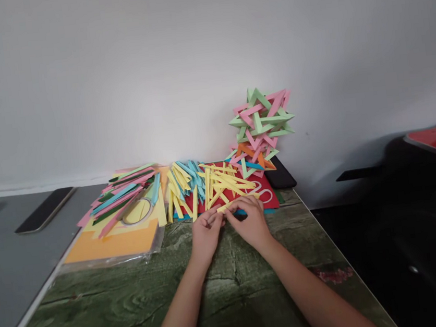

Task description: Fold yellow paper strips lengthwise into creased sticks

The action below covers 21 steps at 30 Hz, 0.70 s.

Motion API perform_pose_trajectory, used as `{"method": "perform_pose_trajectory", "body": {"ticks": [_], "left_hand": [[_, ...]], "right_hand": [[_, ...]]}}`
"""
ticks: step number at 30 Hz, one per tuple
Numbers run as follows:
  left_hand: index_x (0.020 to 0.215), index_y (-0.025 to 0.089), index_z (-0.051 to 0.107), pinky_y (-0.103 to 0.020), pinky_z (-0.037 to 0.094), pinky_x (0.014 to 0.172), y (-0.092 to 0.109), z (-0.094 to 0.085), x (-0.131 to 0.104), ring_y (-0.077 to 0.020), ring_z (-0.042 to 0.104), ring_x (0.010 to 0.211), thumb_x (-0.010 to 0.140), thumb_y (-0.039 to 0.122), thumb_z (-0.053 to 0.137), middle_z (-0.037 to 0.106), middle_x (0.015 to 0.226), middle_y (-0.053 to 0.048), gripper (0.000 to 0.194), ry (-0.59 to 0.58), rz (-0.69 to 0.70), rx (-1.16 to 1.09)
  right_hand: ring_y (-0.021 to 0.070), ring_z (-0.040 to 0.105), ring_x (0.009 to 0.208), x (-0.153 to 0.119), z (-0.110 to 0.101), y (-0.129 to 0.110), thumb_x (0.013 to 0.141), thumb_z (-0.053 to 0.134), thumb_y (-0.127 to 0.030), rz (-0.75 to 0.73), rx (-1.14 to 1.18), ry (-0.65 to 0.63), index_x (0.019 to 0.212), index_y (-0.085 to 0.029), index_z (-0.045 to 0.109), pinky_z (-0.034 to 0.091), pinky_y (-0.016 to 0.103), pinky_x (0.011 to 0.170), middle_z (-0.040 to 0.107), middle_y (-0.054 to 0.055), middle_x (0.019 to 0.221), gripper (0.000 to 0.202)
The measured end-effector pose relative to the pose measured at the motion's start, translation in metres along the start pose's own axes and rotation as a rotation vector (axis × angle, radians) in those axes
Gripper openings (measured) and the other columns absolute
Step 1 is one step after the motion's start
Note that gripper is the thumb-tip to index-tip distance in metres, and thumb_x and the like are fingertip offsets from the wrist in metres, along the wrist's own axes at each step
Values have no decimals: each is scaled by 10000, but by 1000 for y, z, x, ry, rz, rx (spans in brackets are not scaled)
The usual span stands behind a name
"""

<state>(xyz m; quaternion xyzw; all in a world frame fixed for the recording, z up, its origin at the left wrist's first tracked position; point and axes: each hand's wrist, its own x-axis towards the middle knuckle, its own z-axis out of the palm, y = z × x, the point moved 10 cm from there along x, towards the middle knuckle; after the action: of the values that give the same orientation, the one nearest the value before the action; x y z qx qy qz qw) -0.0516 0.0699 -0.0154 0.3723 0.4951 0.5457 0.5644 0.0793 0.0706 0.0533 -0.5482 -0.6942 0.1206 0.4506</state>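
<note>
Both my hands meet above the front edge of a red sheet (272, 199). Between them lies a small yellow paper strip (222, 209). My left hand (207, 233) pinches its left end, and my right hand (250, 220) grips it from the right with thumb and fingers. Just behind my hands is a loose pile of folded yellow strips (225, 179), with folded blue strips (193, 175) to its left. White-handled scissors (265, 195) rest on the red sheet beside my right hand, their blades hidden.
Pink and green paper star models (262, 116) stand at the back right, near a black phone (281, 173). Pink, green and blue strips (121, 195) lie on orange paper (111, 244) at left. Another phone (45, 209) rests on the grey surface. The green table's (120, 306) right edge is visible.
</note>
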Motion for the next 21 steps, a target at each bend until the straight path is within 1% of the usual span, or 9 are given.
{"method": "perform_pose_trajectory", "body": {"ticks": [5,8,10,13,15,16,18,19,21], "left_hand": [[945,127,629,-271,478,714,2,1,0,-174,631,781,612,300,669,690,780,-72,378,1,9,5],[930,126,633,-280,478,715,2,1,0,-178,632,781,612,303,668,690,784,-75,366,2,6,7],[918,125,635,-282,477,718,3,2,-1,-180,632,787,616,298,666,689,806,-79,349,2,5,8],[913,124,635,-282,467,751,6,0,-2,-175,629,802,629,289,658,688,834,-80,329,22,14,-6],[926,127,634,-286,448,797,9,-1,-3,-173,623,831,638,290,654,687,845,-79,332,36,30,-26],[933,128,633,-290,438,819,11,-1,-3,-176,619,848,639,292,654,687,848,-80,337,39,40,-35],[945,128,631,-302,421,850,13,0,-4,-185,612,878,638,293,656,686,854,-83,349,31,53,-52],[948,128,629,-307,416,858,14,0,-4,-188,611,883,637,292,657,685,859,-86,353,25,56,-59],[952,130,626,-311,411,865,14,1,-4,-185,615,873,639,288,657,683,874,-88,352,9,58,-67]], "right_hand": [[178,479,789,0,-2,4,701,562,-267,16,12,24,592,-205,571,286,331,766,599,4,723,125],[186,476,812,1,-4,3,694,571,-270,15,-1,44,585,-204,572,288,341,770,592,13,759,128],[192,476,821,1,-10,1,682,582,-280,9,-9,82,574,-204,567,291,348,774,584,19,760,134],[186,483,801,-2,-21,-2,680,583,-279,2,15,176,574,-200,549,308,346,774,565,16,712,137],[158,478,689,-4,-23,0,696,565,-284,22,79,202,538,-192,510,341,315,704,526,2,613,191],[137,457,609,-5,-20,4,702,560,-297,51,130,185,516,-189,487,350,291,636,494,-9,556,226],[96,373,469,-5,-4,16,693,571,-340,143,265,85,496,-184,466,314,245,489,431,-32,474,272],[83,344,433,-6,8,21,673,592,-363,193,347,9,513,-179,484,285,231,440,420,-41,454,267],[74,341,422,-6,28,28,637,626,-385,254,499,-124,572,-164,535,270,217,409,445,-39,461,248]]}}
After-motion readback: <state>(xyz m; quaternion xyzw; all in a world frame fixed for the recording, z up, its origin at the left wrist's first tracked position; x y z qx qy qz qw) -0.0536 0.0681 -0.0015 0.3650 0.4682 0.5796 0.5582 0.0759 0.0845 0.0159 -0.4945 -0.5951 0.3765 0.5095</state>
